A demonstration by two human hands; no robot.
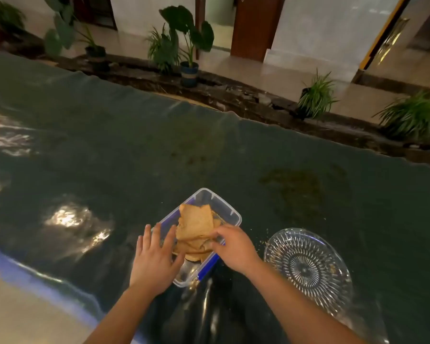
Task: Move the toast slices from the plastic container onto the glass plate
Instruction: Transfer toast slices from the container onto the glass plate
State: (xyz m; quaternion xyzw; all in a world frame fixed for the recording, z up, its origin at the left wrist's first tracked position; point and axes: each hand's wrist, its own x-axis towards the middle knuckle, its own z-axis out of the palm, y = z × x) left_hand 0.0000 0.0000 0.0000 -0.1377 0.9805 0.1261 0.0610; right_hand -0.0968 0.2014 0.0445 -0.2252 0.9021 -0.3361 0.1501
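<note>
Nearby, crumbs (263, 242) separate container (230, 209) and plate (308, 266).

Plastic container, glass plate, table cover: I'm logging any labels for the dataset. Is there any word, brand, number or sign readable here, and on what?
None can be read.
plastic container: clear walls, blue clips, no label showing.
glass plate: cut pattern only, no text.
toast slices: no marking.
dark table cover: plain, with glare and stains.
potted plants and walls behind: no sign visible; the picture is soft there.
</note>
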